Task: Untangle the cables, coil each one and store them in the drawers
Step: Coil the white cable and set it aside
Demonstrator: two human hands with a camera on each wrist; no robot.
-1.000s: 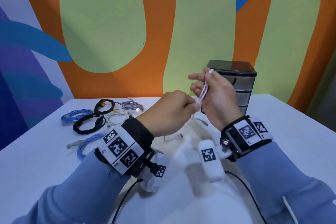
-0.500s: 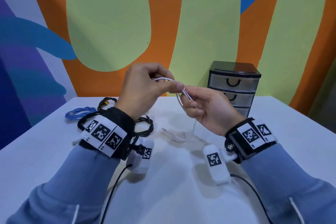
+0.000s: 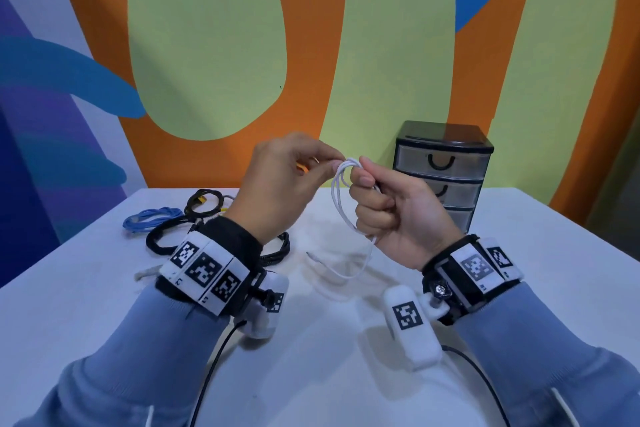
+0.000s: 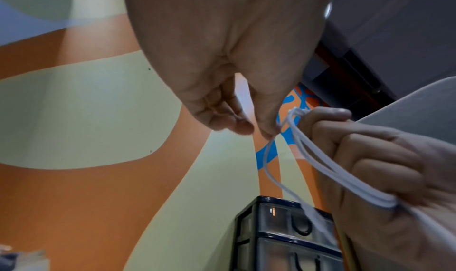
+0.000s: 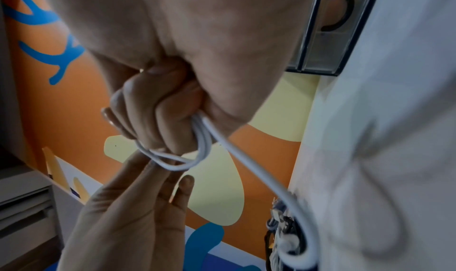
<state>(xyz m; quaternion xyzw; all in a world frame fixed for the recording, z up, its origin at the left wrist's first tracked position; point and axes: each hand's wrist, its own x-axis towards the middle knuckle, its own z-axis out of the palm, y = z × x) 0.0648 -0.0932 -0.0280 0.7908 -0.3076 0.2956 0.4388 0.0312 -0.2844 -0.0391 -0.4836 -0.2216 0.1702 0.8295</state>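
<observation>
White cable (image 3: 341,196) is looping above the desk (image 3: 346,374), and you are clamping its gathered turns in your curled right hand (image 3: 391,218) so the coil is not springing open. Your left hand (image 3: 280,191) is pinching the strand at the top of the loops, probably to lay on another turn, while the loose tail is trailing onto the desk. The drawers (image 3: 443,173) are standing closed just behind your right hand, likely awaiting this coil.

A white tabletop (image 3: 554,253) stands against a wall (image 3: 207,45) painted with orange, pale green, blue and purple shapes.
</observation>
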